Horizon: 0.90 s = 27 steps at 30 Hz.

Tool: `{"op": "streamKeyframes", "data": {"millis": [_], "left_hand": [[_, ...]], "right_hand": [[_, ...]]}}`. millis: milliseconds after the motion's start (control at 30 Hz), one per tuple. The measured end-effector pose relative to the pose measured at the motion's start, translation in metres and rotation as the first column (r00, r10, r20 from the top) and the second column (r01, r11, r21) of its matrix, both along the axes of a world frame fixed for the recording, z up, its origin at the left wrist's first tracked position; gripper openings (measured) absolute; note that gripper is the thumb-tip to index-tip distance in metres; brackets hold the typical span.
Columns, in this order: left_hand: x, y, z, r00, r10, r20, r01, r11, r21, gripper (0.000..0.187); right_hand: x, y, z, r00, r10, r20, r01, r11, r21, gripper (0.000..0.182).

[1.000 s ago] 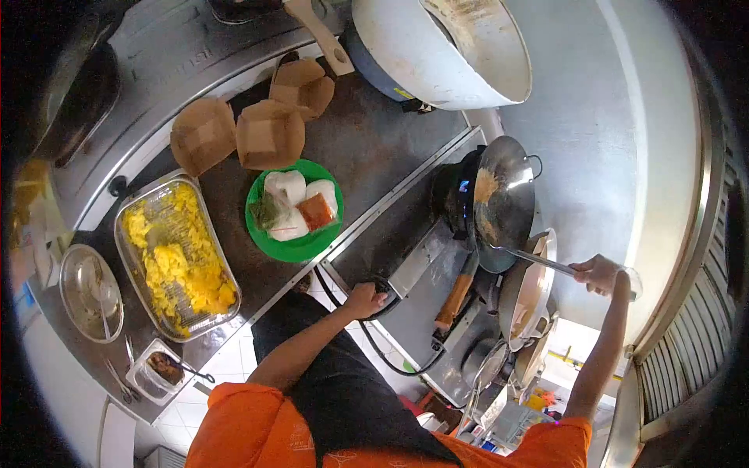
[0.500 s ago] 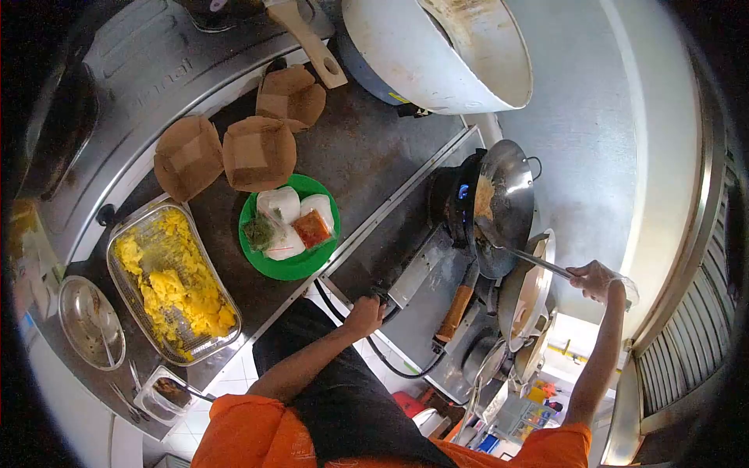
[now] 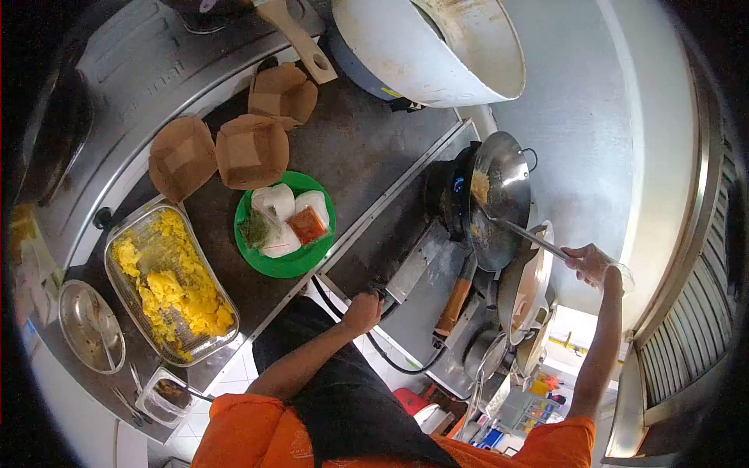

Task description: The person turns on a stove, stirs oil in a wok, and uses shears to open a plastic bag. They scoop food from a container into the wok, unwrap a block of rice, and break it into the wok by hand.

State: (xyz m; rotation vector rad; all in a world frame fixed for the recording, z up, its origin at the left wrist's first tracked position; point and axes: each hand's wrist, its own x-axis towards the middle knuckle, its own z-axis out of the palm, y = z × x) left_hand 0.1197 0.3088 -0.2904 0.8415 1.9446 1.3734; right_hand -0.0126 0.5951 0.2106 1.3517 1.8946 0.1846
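Note:
My right hand [image 3: 589, 264] is closed around the metal handle of a long cooking utensil [image 3: 530, 236], either a ladle or a turner. Its head rests inside a dark wok [image 3: 503, 183], touching a small heap of pale brown food [image 3: 480, 187] on the wok's far-left side. The wok sits tilted on a burner [image 3: 446, 191], and a wooden handle [image 3: 452, 308] points back from it toward me. At the stove's front edge, my left hand [image 3: 363, 313] has its fingers closed on a dark stove knob [image 3: 380, 295], mostly covered by the fingers.
A green plate [image 3: 289, 266] of white packets and sauce bags lies left of the stove. Beyond are brown paper boxes [image 3: 251, 152], a wooden paddle [image 3: 300, 43] and a large white pot [image 3: 437, 62]. Scrambled egg fills a metal tray [image 3: 117, 288]. More pans [image 3: 523, 300] crowd the right.
The utensil's head has pushed up against the food in the wok, which is gathered into a smaller heap. My right hand has shifted slightly left. My left hand stays at the knob.

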Motion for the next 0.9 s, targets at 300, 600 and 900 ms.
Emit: {"op": "streamKeyframes", "data": {"millis": [300,600,900], "left_hand": [[-0.001,-0.001,0.003,0.999,-0.02,-0.028,0.021,1.0,0.004,0.031],[-0.002,-0.002,0.011,0.994,-0.048,-0.103,0.044,0.998,-0.04,0.029],[0.007,0.002,-0.002,0.98,-0.107,-0.169,0.095,0.993,-0.076,0.031]], "right_hand": [[0.058,0.055,0.012,0.842,0.219,-0.493,-0.378,0.891,-0.252,0.035],[0.001,-0.002,0.013,0.985,0.073,0.154,-0.072,0.997,-0.01,0.038],[-0.02,-0.022,0.025,0.956,0.09,0.278,-0.085,0.996,-0.03,0.036]]}}
